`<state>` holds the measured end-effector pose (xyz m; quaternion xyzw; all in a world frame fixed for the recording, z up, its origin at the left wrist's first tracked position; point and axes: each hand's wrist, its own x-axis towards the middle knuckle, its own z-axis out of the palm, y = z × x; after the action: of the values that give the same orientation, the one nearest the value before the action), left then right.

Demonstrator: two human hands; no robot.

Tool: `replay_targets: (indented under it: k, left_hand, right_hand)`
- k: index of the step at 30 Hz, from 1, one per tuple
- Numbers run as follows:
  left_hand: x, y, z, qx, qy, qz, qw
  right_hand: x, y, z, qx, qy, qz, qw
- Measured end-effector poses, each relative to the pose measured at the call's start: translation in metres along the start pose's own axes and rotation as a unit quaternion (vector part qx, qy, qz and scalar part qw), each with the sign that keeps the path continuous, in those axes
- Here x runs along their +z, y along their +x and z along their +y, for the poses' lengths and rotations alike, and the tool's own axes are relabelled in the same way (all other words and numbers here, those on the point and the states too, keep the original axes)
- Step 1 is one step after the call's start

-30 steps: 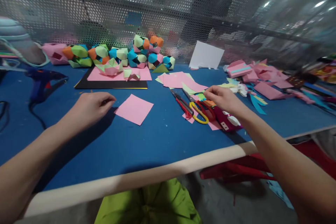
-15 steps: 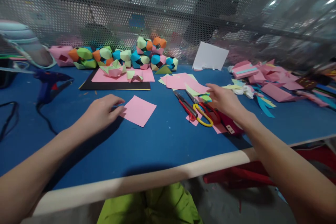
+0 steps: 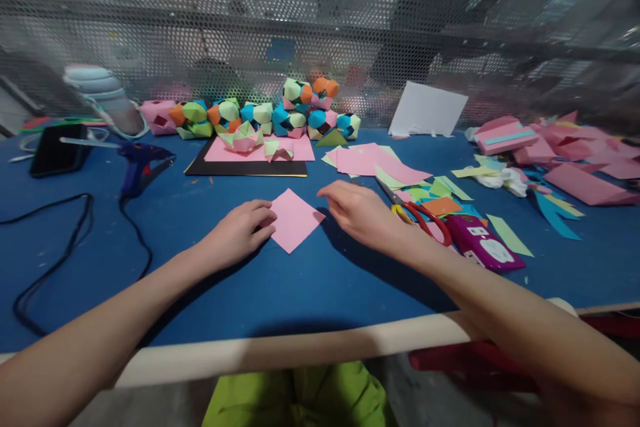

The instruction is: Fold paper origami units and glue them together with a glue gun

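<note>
A pink square of paper (image 3: 295, 219) lies flat on the blue tabletop (image 3: 310, 273), turned like a diamond. My left hand (image 3: 240, 232) rests at its left corner, fingers curled and fingertips touching the paper's edge. My right hand (image 3: 363, 213) hovers just right of the sheet, fingers stretched out and apart, holding nothing. Scissors with red and yellow handles (image 3: 420, 215) lie right behind the right hand, beside a magenta hole punch (image 3: 483, 248).
Folded paper balls in several colours (image 3: 265, 113) line the mesh wall, with a black card and pink sheets (image 3: 250, 159) in front. A blue glue gun (image 3: 140, 159) and its black cord (image 3: 55, 240) lie at left, near a phone (image 3: 56, 150). Paper scraps (image 3: 560, 160) cover the right.
My right hand left the scissors and swung left to the pink square. My left hand slid right onto the paper's corner. The view shifted left.
</note>
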<state>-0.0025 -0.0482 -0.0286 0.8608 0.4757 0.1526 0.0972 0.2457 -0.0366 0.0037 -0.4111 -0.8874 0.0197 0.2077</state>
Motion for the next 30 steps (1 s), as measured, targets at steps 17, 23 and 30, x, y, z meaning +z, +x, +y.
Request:
replay_targets:
  k: [17, 23, 30]
  left_hand:
    - [-0.007, -0.001, 0.029, -0.047, -0.181, 0.065, 0.98]
    - [-0.017, -0.003, 0.036, -0.129, -0.226, 0.051, 0.964]
    - [-0.021, -0.001, 0.041, -0.194, -0.314, 0.081, 0.926]
  right_hand:
    - [0.046, 0.005, -0.005, 0.108, 0.308, 0.063, 0.943]
    - [0.034, 0.0, -0.011, 0.158, 0.447, 0.109, 0.874]
    - [0.025, 0.002, 0.003, 0.227, 0.51, 0.141, 0.818]
